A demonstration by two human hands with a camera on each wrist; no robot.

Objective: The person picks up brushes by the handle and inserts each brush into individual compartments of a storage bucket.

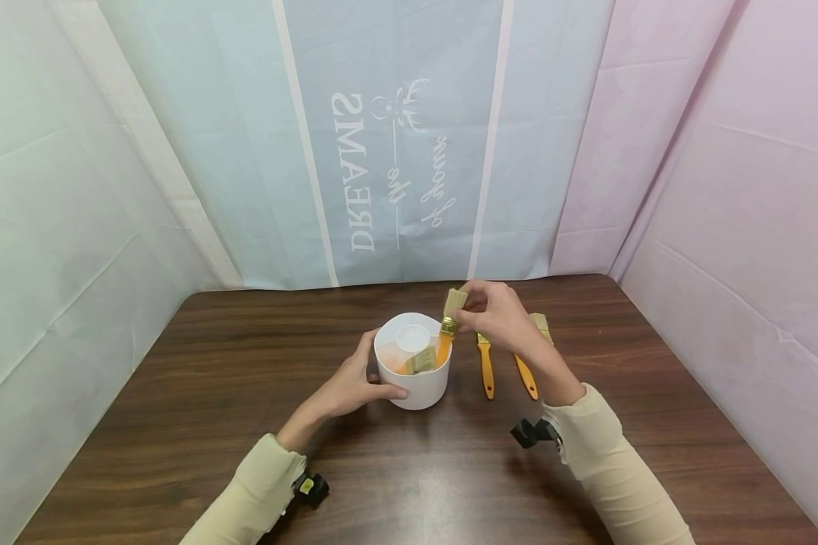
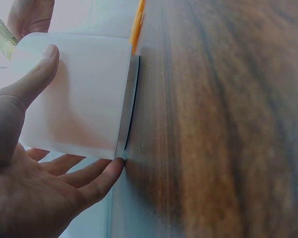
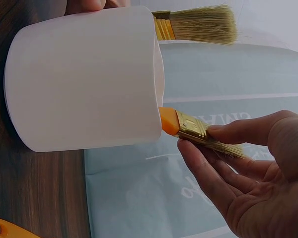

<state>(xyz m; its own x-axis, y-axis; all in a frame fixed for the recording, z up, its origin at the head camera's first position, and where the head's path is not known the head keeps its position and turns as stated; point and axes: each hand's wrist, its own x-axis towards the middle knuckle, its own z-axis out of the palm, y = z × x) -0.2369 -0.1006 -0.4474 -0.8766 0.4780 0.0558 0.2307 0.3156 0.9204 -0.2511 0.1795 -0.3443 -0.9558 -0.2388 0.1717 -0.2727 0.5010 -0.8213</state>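
Observation:
A white round container (image 1: 416,392) stands on the table, and my left hand (image 1: 344,387) holds it from the left, thumb on the near side and fingers around the far side. In my right hand (image 1: 503,314), thumb and fingers pinch a paintbrush (image 3: 191,128) by its brass-coloured ferrule and pale bristles. That brush points bristles up, its orange handle dipping inside the container's rim. Another paintbrush (image 1: 423,360) leans in the container, bristles showing over the near rim. The lower ends of both handles are hidden by the wall in the right wrist view.
To the right of the container, two more orange-handled paintbrushes lie on the brown wooden table (image 1: 245,424): a nearer one (image 1: 487,372) and a farther one (image 1: 528,378), both partly covered by my right hand and forearm. A pale blue curtain (image 1: 409,151) with lettering hangs behind.

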